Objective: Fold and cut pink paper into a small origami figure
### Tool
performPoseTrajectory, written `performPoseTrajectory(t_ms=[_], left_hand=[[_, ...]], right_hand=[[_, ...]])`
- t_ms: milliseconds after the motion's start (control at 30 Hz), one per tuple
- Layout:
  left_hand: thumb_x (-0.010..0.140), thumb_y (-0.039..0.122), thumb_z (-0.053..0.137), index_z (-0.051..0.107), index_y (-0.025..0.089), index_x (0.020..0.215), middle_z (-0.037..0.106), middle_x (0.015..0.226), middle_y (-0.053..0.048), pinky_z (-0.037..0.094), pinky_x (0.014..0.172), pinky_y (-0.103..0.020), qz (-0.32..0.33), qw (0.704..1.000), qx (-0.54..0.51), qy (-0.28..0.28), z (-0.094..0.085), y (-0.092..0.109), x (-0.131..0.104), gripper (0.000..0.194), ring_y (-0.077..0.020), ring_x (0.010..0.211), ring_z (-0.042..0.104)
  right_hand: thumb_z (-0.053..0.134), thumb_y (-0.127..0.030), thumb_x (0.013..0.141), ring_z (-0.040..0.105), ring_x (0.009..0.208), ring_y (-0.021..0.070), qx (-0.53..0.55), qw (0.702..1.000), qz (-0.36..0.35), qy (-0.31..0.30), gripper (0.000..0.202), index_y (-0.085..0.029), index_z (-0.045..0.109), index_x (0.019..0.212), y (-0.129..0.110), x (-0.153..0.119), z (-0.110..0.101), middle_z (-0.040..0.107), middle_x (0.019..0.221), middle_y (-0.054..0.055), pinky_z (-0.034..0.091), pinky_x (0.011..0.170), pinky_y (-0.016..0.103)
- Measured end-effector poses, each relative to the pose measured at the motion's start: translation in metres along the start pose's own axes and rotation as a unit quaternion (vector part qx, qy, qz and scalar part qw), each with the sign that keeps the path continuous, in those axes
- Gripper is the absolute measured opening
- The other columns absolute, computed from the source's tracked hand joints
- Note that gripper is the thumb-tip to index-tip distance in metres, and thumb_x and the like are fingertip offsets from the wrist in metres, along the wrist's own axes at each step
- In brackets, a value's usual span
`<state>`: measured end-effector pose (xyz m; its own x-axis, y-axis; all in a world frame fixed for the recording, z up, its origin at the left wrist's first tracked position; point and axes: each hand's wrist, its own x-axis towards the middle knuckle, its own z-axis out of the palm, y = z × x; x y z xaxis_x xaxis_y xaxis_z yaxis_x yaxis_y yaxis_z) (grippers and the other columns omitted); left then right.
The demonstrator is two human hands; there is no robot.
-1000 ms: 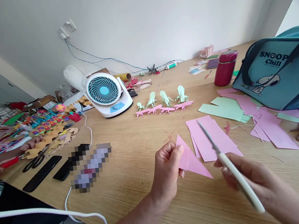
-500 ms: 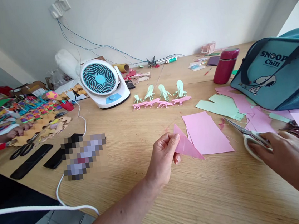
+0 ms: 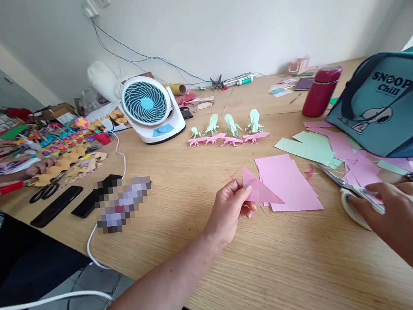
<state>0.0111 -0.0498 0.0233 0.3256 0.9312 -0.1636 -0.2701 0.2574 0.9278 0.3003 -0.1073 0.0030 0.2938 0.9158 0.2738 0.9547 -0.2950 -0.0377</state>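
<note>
My left hand is closed, pinching a folded pink paper triangle between thumb and fingers. The triangle is above the left edge of a small stack of pink paper sheets. At the right, my right hand is closed over the white handles of a pair of scissors. The scissors are low at the table, blades pointing away and to the left. Some of the right fingers are hidden behind the hand. Further back stand several green folded-paper figures, with a row of pink folded-paper figures before them.
Pink and green paper scraps lie near a teal bag and a dark red bottle. A white fan stands at the back. Phones lie at the left, near a co-worker's hand and colourful crafts.
The view has turned slightly left, so most things appear further right. My left hand still holds the triangle, now a little farther from me; my right hand stays at the scissors.
</note>
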Motion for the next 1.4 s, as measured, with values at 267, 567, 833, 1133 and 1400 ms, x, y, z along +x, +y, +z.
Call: performPoseTrajectory(t_ms=[267,567,833,1133,1400], left_hand=[[0.078,0.034,0.07,0.055,0.015,0.084,0.06,0.07,0.002,0.04,0.045,-0.015,-0.002,1.0,0.002,-0.02,0.0,-0.004,0.001,0.025,-0.0047,0.053,0.055],[0.078,0.04,0.07,0.056,0.015,0.084,0.062,0.075,0.001,0.038,0.045,-0.015,-0.012,0.995,0.07,-0.074,0.003,-0.012,-0.003,0.029,-0.0064,0.056,0.059],[0.08,0.037,0.07,0.06,0.016,0.082,0.053,0.065,0.004,0.031,0.049,-0.018,0.015,0.993,0.098,-0.067,0.005,-0.011,-0.006,0.023,-0.0057,0.055,0.045],[0.082,0.035,0.068,0.063,0.015,0.083,0.059,0.077,0.001,0.036,0.058,-0.019,0.017,0.994,0.091,-0.064,0.008,-0.008,-0.007,0.021,-0.0077,0.063,0.048],[0.087,0.034,0.063,0.058,0.015,0.072,0.05,0.07,0.003,0.036,0.063,-0.021,0.07,0.984,0.147,-0.078,0.002,-0.006,-0.003,0.025,-0.0085,0.065,0.045]], right_hand=[[0.047,-0.04,0.093,0.066,0.085,0.0267,0.081,0.993,-0.036,0.08,0.026,-0.024,0.063,0.104,-0.036,-0.013,-0.017,0.067,0.096,0.008,0.043,0.059,0.032],[0.046,-0.051,0.095,0.064,0.069,0.0196,0.385,0.909,-0.108,-0.116,0.037,-0.024,0.064,0.112,-0.077,-0.035,-0.019,0.069,0.082,0.003,0.044,0.057,0.027],[0.045,-0.049,0.098,0.056,0.062,0.0154,0.501,0.825,-0.13,-0.227,0.036,-0.021,0.063,0.085,-0.087,-0.035,-0.021,0.06,0.065,-0.001,0.042,0.06,0.025],[0.046,-0.05,0.096,0.051,0.059,0.0148,0.544,0.793,-0.112,-0.251,0.038,-0.02,0.059,0.076,-0.091,-0.034,-0.02,0.057,0.063,0.0,0.04,0.057,0.026],[0.046,-0.045,0.096,0.049,0.06,0.0144,0.538,0.788,-0.11,-0.277,0.036,-0.019,0.061,0.076,-0.094,-0.037,-0.019,0.057,0.065,0.0,0.038,0.057,0.026]])
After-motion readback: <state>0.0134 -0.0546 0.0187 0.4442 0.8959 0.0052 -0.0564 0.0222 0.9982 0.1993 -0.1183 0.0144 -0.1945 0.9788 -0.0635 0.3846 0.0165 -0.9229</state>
